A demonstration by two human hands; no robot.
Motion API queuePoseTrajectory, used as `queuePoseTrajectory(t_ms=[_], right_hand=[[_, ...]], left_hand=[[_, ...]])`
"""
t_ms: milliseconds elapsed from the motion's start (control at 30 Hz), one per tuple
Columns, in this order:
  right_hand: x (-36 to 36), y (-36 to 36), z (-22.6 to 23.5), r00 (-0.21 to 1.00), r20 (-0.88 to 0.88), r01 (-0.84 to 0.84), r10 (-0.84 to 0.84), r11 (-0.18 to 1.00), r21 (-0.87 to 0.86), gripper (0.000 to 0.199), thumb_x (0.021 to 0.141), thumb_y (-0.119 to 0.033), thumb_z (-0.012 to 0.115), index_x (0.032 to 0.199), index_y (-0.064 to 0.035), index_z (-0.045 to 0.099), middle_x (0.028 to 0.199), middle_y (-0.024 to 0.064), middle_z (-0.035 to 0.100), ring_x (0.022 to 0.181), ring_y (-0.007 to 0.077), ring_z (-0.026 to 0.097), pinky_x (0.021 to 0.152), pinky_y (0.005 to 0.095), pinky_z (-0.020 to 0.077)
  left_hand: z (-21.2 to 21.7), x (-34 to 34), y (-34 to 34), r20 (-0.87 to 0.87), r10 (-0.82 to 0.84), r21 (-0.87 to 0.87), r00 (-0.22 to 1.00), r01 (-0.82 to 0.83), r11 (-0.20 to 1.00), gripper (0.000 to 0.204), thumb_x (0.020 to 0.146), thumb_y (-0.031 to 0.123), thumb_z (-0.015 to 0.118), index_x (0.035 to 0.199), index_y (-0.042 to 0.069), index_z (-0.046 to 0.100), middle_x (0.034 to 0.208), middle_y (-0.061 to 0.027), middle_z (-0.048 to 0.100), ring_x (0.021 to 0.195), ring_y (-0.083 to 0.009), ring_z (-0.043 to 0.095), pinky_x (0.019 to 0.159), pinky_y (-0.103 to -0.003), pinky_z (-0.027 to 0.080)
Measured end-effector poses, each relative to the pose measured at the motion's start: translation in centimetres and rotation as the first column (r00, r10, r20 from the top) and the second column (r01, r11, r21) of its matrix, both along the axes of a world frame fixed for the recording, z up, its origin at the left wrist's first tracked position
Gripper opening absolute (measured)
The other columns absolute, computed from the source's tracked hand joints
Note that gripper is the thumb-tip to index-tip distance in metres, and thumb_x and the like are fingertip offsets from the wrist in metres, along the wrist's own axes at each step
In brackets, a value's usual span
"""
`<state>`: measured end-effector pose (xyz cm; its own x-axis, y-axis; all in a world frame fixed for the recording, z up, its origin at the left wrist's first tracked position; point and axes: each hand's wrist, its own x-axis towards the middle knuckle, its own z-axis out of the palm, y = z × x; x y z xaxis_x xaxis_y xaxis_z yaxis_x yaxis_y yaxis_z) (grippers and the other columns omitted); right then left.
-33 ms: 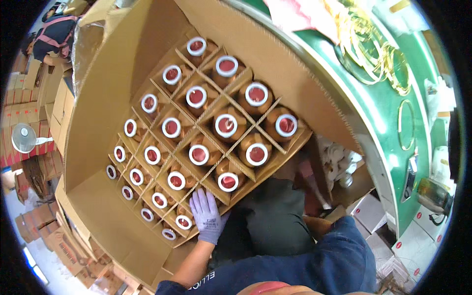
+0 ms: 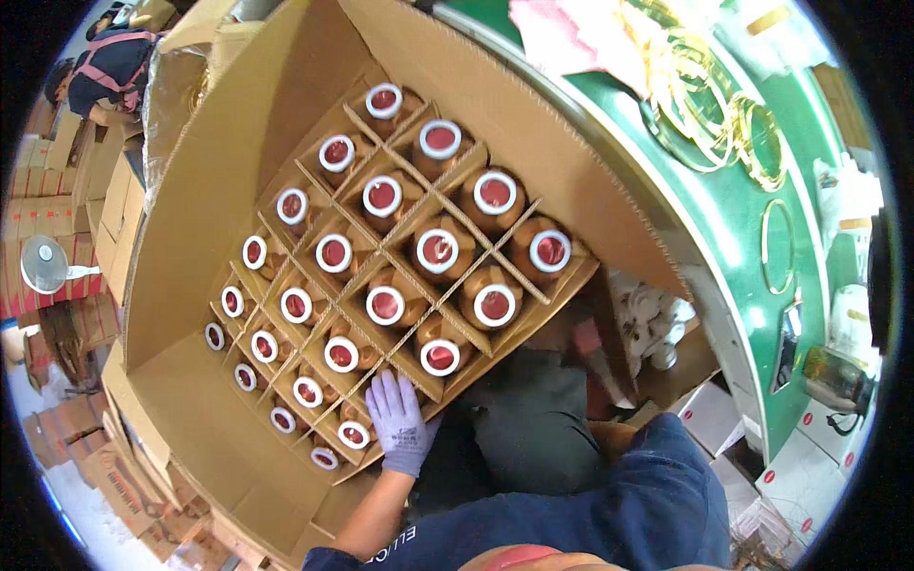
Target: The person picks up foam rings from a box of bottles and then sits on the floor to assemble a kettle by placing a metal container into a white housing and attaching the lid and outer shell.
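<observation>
A large open cardboard box stands tilted before me. Crossed cardboard dividers split it into cells. Brown, rounded jars fill the cells, their tops showing a white ring around a red centre. My left hand, in a light purple glove, lies with fingers stretched out over the near edge of the box, beside a jar in the near row. It holds nothing. From my right sleeve a bit of bare forearm shows; my right hand is hidden beyond my dark trouser leg.
A green-topped table curves along the right, bearing yellow strapping loops and a pink sheet. Below it sits an open carton of white pieces. White cartons stand near right. At far left are a fan and another person.
The box and its jars have shifted very slightly in the picture. My left hand stays flat at the same edge.
</observation>
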<state>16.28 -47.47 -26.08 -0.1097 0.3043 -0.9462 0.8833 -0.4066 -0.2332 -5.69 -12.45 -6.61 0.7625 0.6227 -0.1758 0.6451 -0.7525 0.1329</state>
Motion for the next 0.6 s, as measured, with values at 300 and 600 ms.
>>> queuePoseTrajectory(t_ms=[300,600], right_hand=[[7.7,5.5,-2.4,0.987,0.074,-0.153,0.146,0.983,0.100,0.034,0.093,-0.029,0.051,0.113,-0.0105,0.071,0.115,0.0206,0.067,0.107,0.0370,0.065,0.088,0.0438,0.0526],[15.0,12.4,18.7,0.993,0.005,0.089,-0.116,0.788,0.610,0.029,0.090,-0.025,0.055,0.106,-0.0089,0.072,0.115,0.0205,0.068,0.099,0.0371,0.068,0.085,0.0458,0.0548]], left_hand=[[0.8,0.9,-1.6,0.025,0.115,0.067,0.993,-0.116,0.991,0.119,0.053,0.034,0.091,0.148,-0.004,0.030,0.155,-0.0299,0.028,0.145,-0.0477,0.025,0.120,-0.060,0.017],[1.3,-0.1,-4.7,-0.136,0.410,0.345,0.902,-0.345,0.873,0.123,0.058,0.048,0.090,0.150,-0.002,0.027,0.157,-0.0274,0.026,0.148,-0.0427,0.019,0.122,-0.056,0.012]])
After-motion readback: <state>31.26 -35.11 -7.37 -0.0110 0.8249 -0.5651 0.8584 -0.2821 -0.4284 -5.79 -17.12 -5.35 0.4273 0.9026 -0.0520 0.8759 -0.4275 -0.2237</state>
